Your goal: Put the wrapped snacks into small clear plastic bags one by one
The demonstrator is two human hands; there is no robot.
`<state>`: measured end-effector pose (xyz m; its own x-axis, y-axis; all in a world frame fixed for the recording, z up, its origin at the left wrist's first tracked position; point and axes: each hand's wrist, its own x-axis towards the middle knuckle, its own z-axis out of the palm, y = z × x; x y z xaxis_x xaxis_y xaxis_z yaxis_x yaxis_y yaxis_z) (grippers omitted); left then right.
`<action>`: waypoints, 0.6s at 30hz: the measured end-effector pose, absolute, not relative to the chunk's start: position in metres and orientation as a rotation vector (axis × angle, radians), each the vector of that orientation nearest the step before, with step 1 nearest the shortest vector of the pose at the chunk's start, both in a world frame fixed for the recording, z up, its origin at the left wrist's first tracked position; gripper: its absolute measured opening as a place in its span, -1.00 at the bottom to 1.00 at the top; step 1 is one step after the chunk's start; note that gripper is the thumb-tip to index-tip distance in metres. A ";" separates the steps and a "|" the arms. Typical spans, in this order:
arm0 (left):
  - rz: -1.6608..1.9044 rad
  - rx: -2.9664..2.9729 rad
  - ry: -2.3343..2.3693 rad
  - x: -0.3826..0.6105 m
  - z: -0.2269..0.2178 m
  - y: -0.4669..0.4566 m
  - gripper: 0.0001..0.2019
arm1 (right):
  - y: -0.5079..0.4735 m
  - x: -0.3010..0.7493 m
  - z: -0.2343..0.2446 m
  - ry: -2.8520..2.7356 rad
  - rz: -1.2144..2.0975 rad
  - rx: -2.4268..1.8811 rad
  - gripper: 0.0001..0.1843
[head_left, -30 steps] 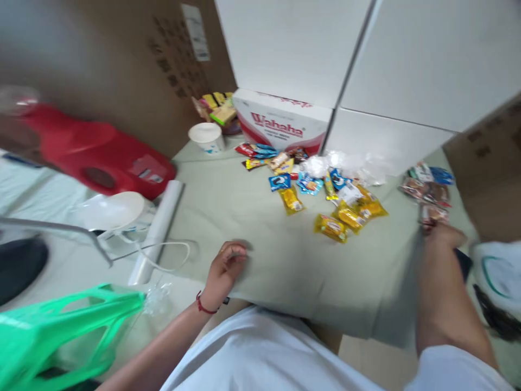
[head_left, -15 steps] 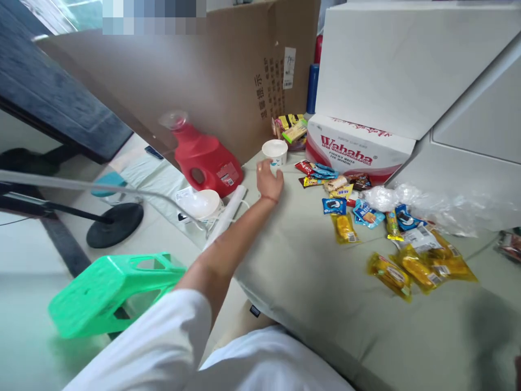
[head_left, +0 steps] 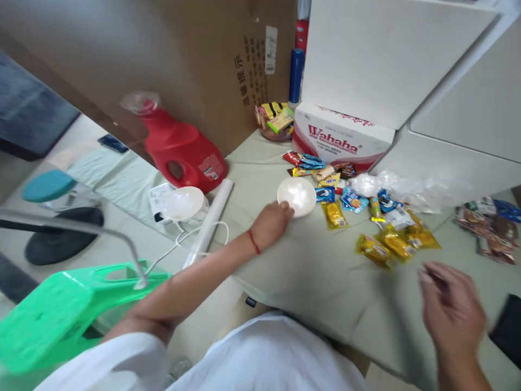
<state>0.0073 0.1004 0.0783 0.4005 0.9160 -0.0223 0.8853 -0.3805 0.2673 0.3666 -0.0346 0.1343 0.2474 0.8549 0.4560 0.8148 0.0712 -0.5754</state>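
Note:
My left hand [head_left: 273, 224] is closed on the rim of a white paper bowl [head_left: 299, 196], thumb over the near edge. The bowl is tilted so its pale inside shows; I cannot make out anything in it. At the right, my right hand [head_left: 452, 304] is over the cloth, slightly blurred, its fingers loosely curled and apart from the thumb with nothing seen between them. Several yellow-wrapped snacks [head_left: 396, 243] lie nearest to it. Just beyond the bowl are a blue snack packet [head_left: 324, 194] and a single yellow packet [head_left: 334, 215].
A Wahaha carton [head_left: 342, 136] stands at the back beside a bowl of snacks [head_left: 277, 127]. To the left are a red jug [head_left: 185, 155], a white roll [head_left: 211, 220], another white bowl [head_left: 189, 203] and a green stool [head_left: 81, 309]. Brown packets [head_left: 488, 231] lie far right.
My left hand has taken hold of the white bowl and brought it nearer and to the right, away from the back. My right hand has come into view.

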 end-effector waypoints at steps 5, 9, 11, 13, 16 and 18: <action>0.140 2.542 1.101 0.049 0.074 -0.005 -0.77 | 0.025 0.260 0.131 -2.641 0.578 -1.326 -0.56; 0.245 2.503 1.111 0.048 0.066 -0.022 -0.74 | 0.043 0.217 0.120 -2.974 0.634 -1.567 -0.54; 0.363 2.448 1.100 0.041 0.063 -0.023 -0.74 | 0.042 0.212 0.112 -3.013 0.659 -1.593 -0.54; 0.490 2.382 1.085 0.034 0.061 -0.023 -0.73 | 0.040 0.212 0.106 -3.024 0.684 -1.626 -0.59; 0.638 2.271 1.102 0.029 0.057 -0.023 -0.71 | 0.036 0.214 0.105 -3.016 0.721 -1.616 -0.72; 0.725 2.170 1.157 0.029 0.053 -0.022 -0.68 | 0.030 0.224 0.111 -2.880 0.765 -1.551 -0.74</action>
<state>0.0286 -0.0224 0.0528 0.4786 0.8564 0.1936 0.5475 -0.4635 0.6967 0.2238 0.0302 0.1111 -0.5550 0.7333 -0.3928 0.8315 0.4761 -0.2862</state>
